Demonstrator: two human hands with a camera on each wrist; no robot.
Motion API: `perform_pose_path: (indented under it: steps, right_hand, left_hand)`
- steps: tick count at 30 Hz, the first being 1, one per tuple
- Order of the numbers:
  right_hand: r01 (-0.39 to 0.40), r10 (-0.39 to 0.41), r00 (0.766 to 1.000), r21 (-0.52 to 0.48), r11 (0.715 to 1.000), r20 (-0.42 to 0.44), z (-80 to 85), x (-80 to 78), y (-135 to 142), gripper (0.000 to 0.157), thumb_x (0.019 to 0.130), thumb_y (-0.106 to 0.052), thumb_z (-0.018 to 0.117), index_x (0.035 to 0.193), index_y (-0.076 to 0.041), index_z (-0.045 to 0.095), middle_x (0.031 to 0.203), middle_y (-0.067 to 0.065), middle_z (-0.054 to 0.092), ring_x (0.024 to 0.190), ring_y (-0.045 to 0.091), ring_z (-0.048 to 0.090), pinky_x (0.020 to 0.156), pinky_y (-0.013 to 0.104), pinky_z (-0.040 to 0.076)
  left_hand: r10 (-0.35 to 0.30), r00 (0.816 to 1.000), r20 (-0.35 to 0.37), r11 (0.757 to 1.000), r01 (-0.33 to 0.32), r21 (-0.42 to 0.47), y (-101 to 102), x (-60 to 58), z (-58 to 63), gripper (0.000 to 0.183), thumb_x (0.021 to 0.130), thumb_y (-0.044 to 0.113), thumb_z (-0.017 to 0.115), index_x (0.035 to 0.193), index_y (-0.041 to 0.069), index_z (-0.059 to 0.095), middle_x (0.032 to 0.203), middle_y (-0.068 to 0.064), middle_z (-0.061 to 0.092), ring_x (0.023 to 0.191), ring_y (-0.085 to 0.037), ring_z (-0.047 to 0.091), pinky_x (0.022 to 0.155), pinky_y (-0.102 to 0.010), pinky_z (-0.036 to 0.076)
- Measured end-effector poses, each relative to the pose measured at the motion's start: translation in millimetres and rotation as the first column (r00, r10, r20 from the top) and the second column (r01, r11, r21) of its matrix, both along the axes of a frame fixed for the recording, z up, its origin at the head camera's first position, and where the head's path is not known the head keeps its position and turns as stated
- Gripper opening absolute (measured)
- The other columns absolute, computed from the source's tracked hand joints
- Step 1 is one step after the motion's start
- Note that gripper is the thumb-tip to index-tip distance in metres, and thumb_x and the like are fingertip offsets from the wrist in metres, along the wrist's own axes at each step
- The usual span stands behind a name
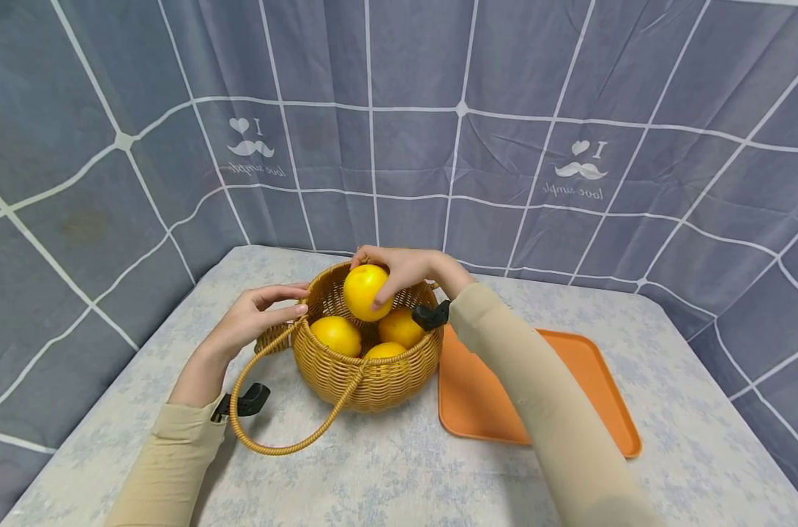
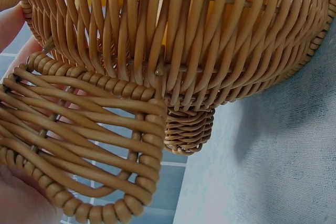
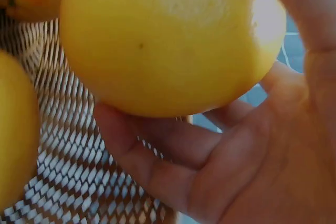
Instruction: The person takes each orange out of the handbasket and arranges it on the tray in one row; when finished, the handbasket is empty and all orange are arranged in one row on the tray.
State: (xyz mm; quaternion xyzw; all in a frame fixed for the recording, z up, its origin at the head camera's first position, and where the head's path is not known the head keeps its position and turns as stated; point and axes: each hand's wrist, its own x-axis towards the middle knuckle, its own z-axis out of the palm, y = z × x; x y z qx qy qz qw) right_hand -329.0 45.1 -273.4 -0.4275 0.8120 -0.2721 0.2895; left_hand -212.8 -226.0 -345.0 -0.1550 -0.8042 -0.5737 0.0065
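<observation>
Table (image 1: pixel 412 468) is bearing an orange tray (image 1: pixel 597 366) and, beside it, a wicker basket (image 1: pixel 366 388). Left hand (image 1: pixel 250 318), fingers extended, is touching the rim (image 1: pixel 408 354); right hand (image 1: pixel 405 265) is gripping a yellow citrus fruit (image 1: pixel 364 293) at the basket's opening, above three others (image 1: pixel 336 335). Bracing the rim should be preventing tipping.

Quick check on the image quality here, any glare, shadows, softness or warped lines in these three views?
Head view: the gridded curtain shows bowed lines, perhaps lens distortion or drape; left wrist view: the basket has fairly crisp weave, with a soft shadow on the tablecloth; right wrist view: glare whitens the held yellow fruit at its right, and the picture looks soft.
</observation>
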Motion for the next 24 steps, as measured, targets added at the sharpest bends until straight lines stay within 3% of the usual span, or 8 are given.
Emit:
perform_pose_path:
  steps: [5,10,17,24]
  right_hand:
    - [0.034,-0.032,0.998,-0.055,0.998,0.046,8.5,2.8,16.9,0.063,0.072,-0.015,0.078,0.121,-0.018,0.038,0.130,0.009,0.045,0.106,0.022,0.052,0.087,0.033,0.047]
    - [0.043,-0.031,0.996,-0.148,0.988,0.082,19.2,6.7,36.0,0.064,0.073,-0.010,0.077,0.120,-0.015,0.035,0.123,0.014,0.050,0.100,0.027,0.056,0.083,0.037,0.051]
    - [0.118,-0.087,0.987,-0.243,0.963,0.136,29.6,15.0,71.5,0.065,0.073,-0.005,0.074,0.123,-0.015,0.034,0.118,0.017,0.052,0.095,0.032,0.057,0.080,0.040,0.052]
    - [0.135,-0.081,0.984,-0.365,0.921,0.158,24.4,22.7,113.6,0.065,0.075,0.002,0.072,0.125,-0.009,0.031,0.116,0.023,0.048,0.093,0.034,0.058,0.080,0.040,0.052]
  left_hand:
    - [-0.001,1.000,0.006,1.000,0.001,-0.008,0.0,0.8,0.0,0.038,0.089,0.021,0.067,0.120,-0.001,0.062,0.138,-0.015,0.047,0.135,-0.031,0.030,0.109,-0.055,0.020]
    - [0.003,1.000,0.006,1.000,-0.003,-0.012,0.3,1.0,0.3,0.039,0.089,0.021,0.067,0.121,-0.001,0.061,0.138,-0.015,0.047,0.135,-0.031,0.030,0.109,-0.053,0.021]
    - [0.009,1.000,0.011,1.000,-0.009,-0.023,0.4,2.3,1.9,0.039,0.089,0.021,0.066,0.121,-0.001,0.061,0.139,-0.015,0.047,0.135,-0.031,0.029,0.108,-0.054,0.021]
    - [0.006,1.000,0.011,1.000,-0.006,-0.014,0.7,1.5,1.1,0.039,0.089,0.020,0.067,0.121,-0.001,0.061,0.139,-0.015,0.046,0.135,-0.031,0.029,0.108,-0.053,0.022]
